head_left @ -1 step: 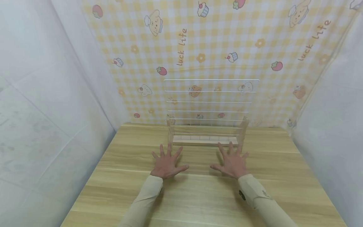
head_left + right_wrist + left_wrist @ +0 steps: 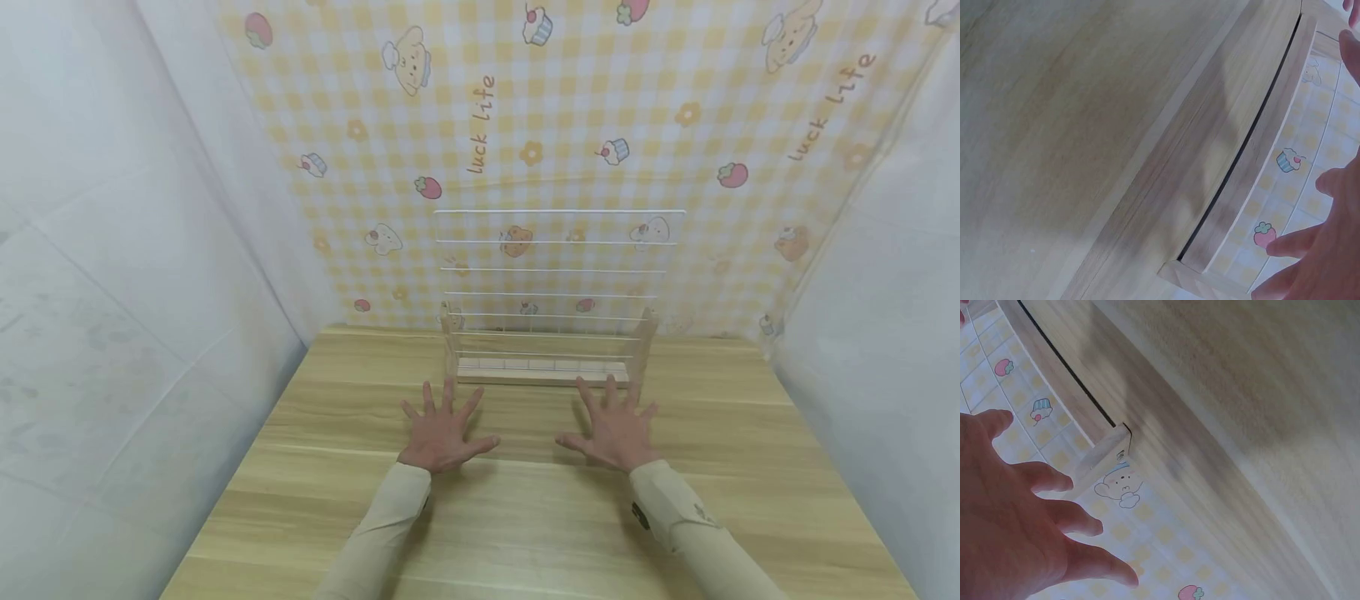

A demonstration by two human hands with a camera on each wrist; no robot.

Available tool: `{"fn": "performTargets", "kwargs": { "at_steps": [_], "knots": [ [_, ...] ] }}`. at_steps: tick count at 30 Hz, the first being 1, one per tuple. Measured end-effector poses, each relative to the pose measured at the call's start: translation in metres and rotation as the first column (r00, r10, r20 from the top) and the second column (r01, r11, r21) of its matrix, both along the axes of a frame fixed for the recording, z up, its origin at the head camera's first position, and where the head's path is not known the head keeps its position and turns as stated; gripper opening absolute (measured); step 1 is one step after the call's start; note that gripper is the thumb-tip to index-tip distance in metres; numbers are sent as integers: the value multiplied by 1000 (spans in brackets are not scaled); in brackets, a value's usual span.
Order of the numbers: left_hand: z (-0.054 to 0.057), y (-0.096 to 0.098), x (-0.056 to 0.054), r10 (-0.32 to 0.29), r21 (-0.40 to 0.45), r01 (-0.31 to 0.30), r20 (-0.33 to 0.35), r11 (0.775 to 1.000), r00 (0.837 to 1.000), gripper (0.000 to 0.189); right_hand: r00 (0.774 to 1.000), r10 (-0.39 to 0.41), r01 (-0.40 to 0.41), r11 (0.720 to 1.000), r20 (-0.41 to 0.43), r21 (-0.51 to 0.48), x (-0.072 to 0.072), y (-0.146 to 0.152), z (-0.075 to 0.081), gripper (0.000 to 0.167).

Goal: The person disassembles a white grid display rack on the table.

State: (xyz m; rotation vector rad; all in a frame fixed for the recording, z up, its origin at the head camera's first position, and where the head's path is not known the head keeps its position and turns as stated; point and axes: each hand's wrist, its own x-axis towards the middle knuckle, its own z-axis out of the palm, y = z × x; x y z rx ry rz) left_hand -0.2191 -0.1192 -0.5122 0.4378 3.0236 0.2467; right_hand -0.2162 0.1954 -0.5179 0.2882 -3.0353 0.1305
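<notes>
Cut off by the head view's lower edge, beige cloth sleeves (image 2: pixel 378 521) and pale wood-grain bench (image 2: pixel 525 533); cropped at the left wrist view's left edge, bare left hand (image 2: pixel 1004 519); at the right wrist view's right edge, bare right hand (image 2: pixel 1332 250); partly hidden behind the latter in the head view, right post (image 2: pixel 640 354) of the pale wooden rack (image 2: pixel 543 380); too small to identify, dark piece (image 2: pixel 640 515) at the right cuff.

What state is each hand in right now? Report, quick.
Left hand: open, spread wide, holding nothing.
Right hand: open, spread wide, holding nothing.
</notes>
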Motion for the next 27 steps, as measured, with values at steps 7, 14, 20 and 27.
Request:
{"fn": "performTargets", "kwargs": {
  "at_steps": [7, 14, 20, 27],
  "knots": [
    [4, -2, 0, -10, -2, 10, -9, 1000, 1000, 94, 1000, 4, -4, 1000, -13, 13, 0, 0, 1, 112],
    [3, -6, 1, -10, 29, 10, 11, 1000, 1000, 97, 1000, 11, -11, 1000, -23, 19, 0, -2, 6, 112],
    [4, -11, 2, 11, 91, -11, 3, 996, 1000, 90, 996, 20, -20, 1000, -84, 2, -3, -6, 12, 109],
    [7, -20, 1, 46, 192, -49, 21, 980, 999, 84, 990, 41, -58, 990, -137, -127, -8, -11, 23, 102]
  ]
}}
